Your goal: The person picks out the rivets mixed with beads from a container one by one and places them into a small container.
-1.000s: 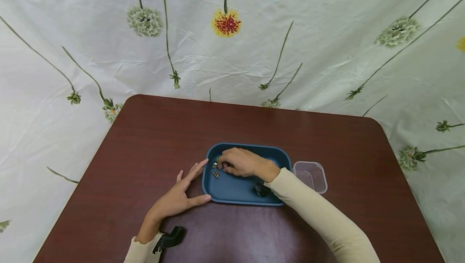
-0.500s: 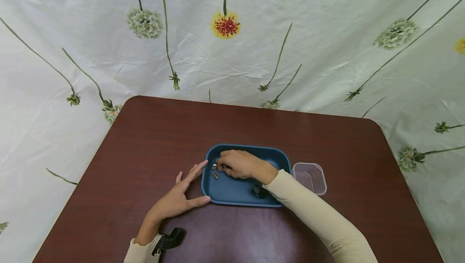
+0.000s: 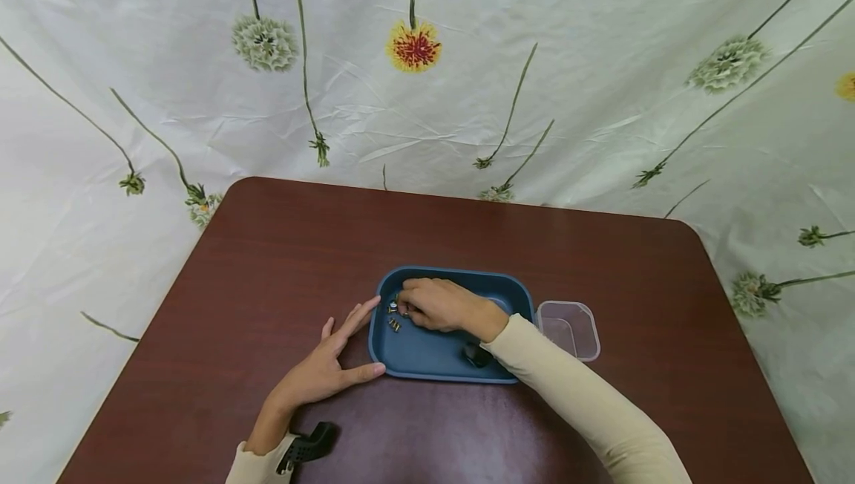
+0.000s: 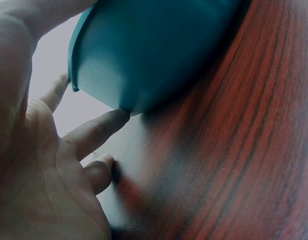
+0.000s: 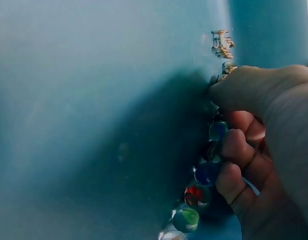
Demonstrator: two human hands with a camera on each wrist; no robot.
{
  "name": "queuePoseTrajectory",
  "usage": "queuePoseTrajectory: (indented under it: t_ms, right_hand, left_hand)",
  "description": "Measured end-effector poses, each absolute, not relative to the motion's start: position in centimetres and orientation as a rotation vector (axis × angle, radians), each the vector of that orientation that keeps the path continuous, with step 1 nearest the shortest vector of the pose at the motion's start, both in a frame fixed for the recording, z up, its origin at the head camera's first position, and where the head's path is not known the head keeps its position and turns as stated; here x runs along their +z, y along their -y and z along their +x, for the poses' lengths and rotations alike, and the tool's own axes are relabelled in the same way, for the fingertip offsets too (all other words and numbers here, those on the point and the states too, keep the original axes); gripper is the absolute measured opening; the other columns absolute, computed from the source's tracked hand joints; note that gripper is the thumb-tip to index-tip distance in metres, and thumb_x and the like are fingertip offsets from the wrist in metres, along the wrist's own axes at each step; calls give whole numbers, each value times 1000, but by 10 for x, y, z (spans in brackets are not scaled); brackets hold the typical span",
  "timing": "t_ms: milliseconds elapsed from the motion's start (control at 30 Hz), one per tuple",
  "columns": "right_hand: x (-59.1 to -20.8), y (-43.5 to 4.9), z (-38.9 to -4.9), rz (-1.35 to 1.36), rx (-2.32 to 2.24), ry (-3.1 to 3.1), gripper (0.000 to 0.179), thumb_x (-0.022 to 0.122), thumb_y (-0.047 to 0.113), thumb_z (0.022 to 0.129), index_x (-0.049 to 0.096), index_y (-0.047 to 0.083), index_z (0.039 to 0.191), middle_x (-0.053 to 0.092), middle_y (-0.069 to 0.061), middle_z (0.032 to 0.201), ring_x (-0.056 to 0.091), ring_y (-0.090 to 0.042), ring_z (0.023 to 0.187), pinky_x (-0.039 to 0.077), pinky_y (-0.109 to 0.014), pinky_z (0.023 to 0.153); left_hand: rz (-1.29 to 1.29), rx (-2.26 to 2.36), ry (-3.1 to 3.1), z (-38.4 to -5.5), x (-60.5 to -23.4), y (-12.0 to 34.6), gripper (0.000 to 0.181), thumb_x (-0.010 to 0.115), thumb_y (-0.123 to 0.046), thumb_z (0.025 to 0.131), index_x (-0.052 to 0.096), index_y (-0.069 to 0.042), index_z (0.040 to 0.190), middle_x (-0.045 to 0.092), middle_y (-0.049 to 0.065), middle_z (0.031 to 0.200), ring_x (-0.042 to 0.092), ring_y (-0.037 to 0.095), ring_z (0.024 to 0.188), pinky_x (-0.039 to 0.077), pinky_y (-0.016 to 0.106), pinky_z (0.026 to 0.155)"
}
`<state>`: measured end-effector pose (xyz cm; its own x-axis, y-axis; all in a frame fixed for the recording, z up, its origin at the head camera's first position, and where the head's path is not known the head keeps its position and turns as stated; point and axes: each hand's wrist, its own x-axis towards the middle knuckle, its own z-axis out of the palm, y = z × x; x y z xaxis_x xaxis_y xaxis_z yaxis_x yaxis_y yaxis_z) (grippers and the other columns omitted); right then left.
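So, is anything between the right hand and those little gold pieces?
Nothing visible: the right hand is inside the blue tray, thumb tip close to the gold pieces; the marbles lie by the fingers.

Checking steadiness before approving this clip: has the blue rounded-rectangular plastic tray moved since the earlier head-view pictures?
No. Judged against the reddish-brown table, the tray keeps its place, shifting neither way; the whole view just drifts slightly.

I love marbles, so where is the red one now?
In the right-wrist view, low and right of centre, the red marble lies in the blue tray, between a blue marble and a green marble.
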<state>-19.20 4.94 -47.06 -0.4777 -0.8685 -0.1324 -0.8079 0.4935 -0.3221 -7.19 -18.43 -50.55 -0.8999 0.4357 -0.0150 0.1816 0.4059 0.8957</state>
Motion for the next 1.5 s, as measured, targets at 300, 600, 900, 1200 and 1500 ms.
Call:
queuePoseTrajectory:
  t_ms: [300, 600, 900, 1200, 1500]
  right_hand:
    - [-468, -56, -193, -1427, -351, -2455, 7, 61, 15, 100, 68, 15, 98, 54, 2, 88, 50, -7, 72, 43, -20, 66]
    - [-464, -59, -193, -1446, -403, -2437, 9, 61, 16, 101, 67, 13, 96, 52, 2, 85, 48, -9, 70, 41, -20, 65]
    - [-457, -68, -188, -1399, -400, -2452, 10, 60, 19, 102, 67, 16, 97, 52, 4, 86, 48, -7, 72, 42, -19, 66]
    - [-444, -80, -186, -1426, -453, -2480, 10, 60, 16, 101, 70, 13, 100, 54, 3, 88, 47, -8, 75, 41, -19, 68]
    - [-435, -96, -181, -1374, -521, -2497, 10, 60, 12, 101, 70, 11, 102, 56, 3, 90, 51, -8, 78, 46, -20, 70]
  left_hand:
    - [552, 1483, -2432, -74, -505, 182, 93, 75, -31, 91, 15, -34, 162, 18, 6, 168, 9, 43, 154, -12, 74, 112]
    - [534, 1482, -2431, -73, -505, 184, 94, 75, -30, 91, 14, -35, 162, 17, 8, 168, 8, 44, 154, -13, 73, 112]
    - [548, 1504, -2415, -73, -506, 182, 93, 75, -29, 92, 14, -34, 162, 24, 10, 166, 7, 46, 154, -14, 75, 110]
    - [542, 1527, -2406, -73, -507, 183, 93, 75, -28, 92, 14, -33, 162, 27, 12, 165, 5, 47, 153, -15, 75, 109]
    - [519, 1518, -2416, -72, -506, 181, 94, 76, -30, 91, 15, -34, 162, 30, 10, 164, 8, 41, 155, -14, 75, 110]
